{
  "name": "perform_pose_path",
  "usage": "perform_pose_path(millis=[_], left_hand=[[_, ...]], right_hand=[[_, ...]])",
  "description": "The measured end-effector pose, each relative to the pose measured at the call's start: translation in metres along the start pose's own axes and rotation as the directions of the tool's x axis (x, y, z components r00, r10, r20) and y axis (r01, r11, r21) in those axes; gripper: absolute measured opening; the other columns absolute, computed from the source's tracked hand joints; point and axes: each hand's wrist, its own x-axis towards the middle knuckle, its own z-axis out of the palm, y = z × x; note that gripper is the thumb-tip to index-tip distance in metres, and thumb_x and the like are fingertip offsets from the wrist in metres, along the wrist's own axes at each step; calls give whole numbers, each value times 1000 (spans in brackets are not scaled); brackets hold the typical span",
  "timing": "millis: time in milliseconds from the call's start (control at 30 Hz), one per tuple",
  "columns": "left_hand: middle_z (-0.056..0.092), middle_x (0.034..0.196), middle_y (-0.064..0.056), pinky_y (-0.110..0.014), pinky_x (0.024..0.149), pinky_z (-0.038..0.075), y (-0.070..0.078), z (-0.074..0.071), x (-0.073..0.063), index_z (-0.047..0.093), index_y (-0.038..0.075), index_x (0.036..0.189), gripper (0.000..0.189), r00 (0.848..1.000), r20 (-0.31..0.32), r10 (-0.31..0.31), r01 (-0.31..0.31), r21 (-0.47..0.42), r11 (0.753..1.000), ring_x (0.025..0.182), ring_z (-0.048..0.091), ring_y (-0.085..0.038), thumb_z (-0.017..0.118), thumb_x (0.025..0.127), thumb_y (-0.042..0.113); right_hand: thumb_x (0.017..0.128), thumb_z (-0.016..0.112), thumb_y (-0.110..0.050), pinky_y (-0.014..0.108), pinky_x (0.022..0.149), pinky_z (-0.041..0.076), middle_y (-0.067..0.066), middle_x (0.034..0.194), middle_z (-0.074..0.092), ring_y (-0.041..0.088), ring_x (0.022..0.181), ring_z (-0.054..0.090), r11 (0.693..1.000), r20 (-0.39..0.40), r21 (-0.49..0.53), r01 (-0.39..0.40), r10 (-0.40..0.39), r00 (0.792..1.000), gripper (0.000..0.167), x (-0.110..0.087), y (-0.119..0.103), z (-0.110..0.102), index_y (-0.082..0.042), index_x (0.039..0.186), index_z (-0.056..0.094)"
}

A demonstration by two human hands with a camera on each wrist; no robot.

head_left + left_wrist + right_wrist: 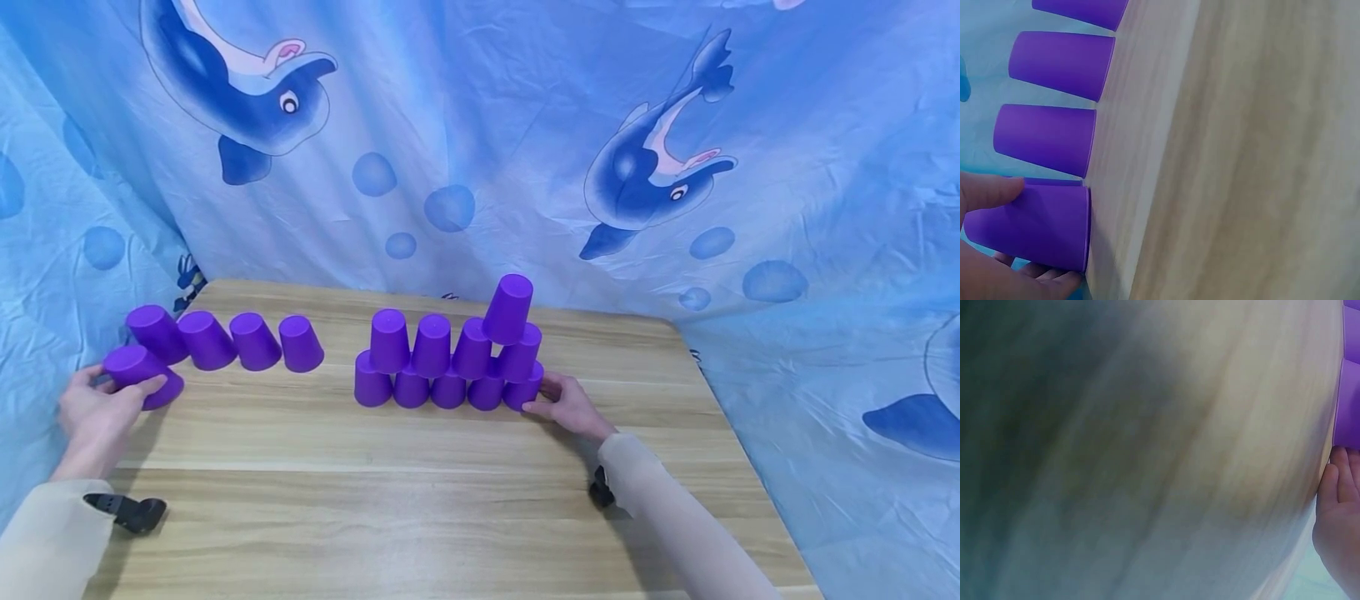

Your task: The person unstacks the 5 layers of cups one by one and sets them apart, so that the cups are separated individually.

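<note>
At the left, my left hand [101, 408] grips an upside-down purple cup [142, 377], thumb on the near side and fingers round the far side. The left wrist view shows the thumb on the wall of this cup [1035, 225], its rim close to the tabletop. My right hand [572, 406] is beside the stack, its fairly straight fingertips touching the rightmost bottom cup [522, 388]. Five upside-down cups form the bottom row and several more the second row [432, 346]. A single cup [509, 310] sits on top at the right end, over the last two.
Behind the left hand's cup, several upside-down purple cups [255, 342] stand in a row along the far left of the wooden table [390, 500]. A blue dolphin-print curtain [480, 125] hangs behind and at both sides. Each wrist carries a black strap device [138, 514].
</note>
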Motion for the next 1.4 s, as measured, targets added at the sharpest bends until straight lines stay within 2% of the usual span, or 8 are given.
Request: perform_pose_path(millis=[133, 233, 367, 567, 800, 1000, 1100, 1400], left_hand=[[26, 149, -25, -35, 96, 42, -1, -1, 1, 13, 2, 151, 97, 1000, 3, 2, -2, 21, 1000, 133, 29, -41, 70, 84, 43], [26, 149, -26, -41, 102, 39, -2, -2, 3, 15, 0, 151, 96, 1000, 1, 5, -5, 41, 999, 133, 29, -43, 68, 85, 44], [30, 147, -27, -32, 87, 46, -2, -4, 6, 16, -1, 150, 94, 1000, 3, 25, -25, 81, 996, 130, 33, -45, 67, 86, 45], [31, 146, -27, -19, 68, 43, -2, -5, 10, 16, -1, 150, 92, 1000, 0, 25, -25, 88, 996, 126, 35, -44, 67, 86, 43], [30, 146, -28, -35, 86, 47, -1, -6, 11, 16, -1, 150, 92, 1000, -4, 28, -27, 102, 994, 126, 34, -46, 66, 87, 43], [30, 147, -27, -48, 105, 34, 2, -6, 9, 14, 0, 150, 95, 999, -25, 41, -38, 99, 994, 131, 32, -45, 67, 85, 46], [30, 147, -24, -47, 110, 25, 7, -7, 7, 14, 3, 151, 97, 996, -55, 68, -63, 90, 994, 133, 30, -41, 69, 84, 46], [28, 152, -15, -34, 111, 25, 41, -7, -10, 23, 16, 151, 87, 971, -131, 200, -198, 28, 980, 138, 28, -25, 72, 83, 39]], right_hand=[[79, 79, -9, 36, 102, 40, 7, 118, 65, 22, 112, 58, 1000, 5, -11, 8, -8, 1000, 49, -1, -1, 1, -4, 124, 60], [80, 79, -9, 37, 103, 39, 8, 118, 64, 23, 112, 58, 1000, 13, -7, 19, -19, 1000, 49, -1, -1, 2, -4, 125, 60], [79, 79, -9, 38, 103, 39, 8, 118, 64, 24, 113, 58, 1000, 4, 3, 13, -14, 1000, 49, -1, -2, 1, -5, 125, 60], [80, 78, -8, 36, 103, 39, 8, 119, 64, 23, 113, 58, 1000, 12, 4, -5, 5, 1000, 50, -1, -5, 2, -6, 126, 59], [80, 79, -11, 36, 103, 39, 7, 120, 63, 23, 114, 57, 1000, 8, -1, -12, 12, 1000, 51, -1, -4, 3, -6, 127, 59], [80, 78, -10, 41, 104, 38, 12, 122, 62, 29, 115, 56, 1000, 9, 12, 14, -15, 1000, 53, 0, -1, 2, -1, 128, 57], [80, 79, -10, 40, 104, 38, 11, 121, 62, 27, 115, 56, 1000, 9, 12, 8, -8, 1000, 53, 0, -1, 2, -2, 128, 58], [81, 76, -4, 41, 104, 38, 13, 120, 62, 29, 115, 56, 1000, 24, 14, 11, -11, 1000, 50, -4, -12, 0, 0, 127, 57]])
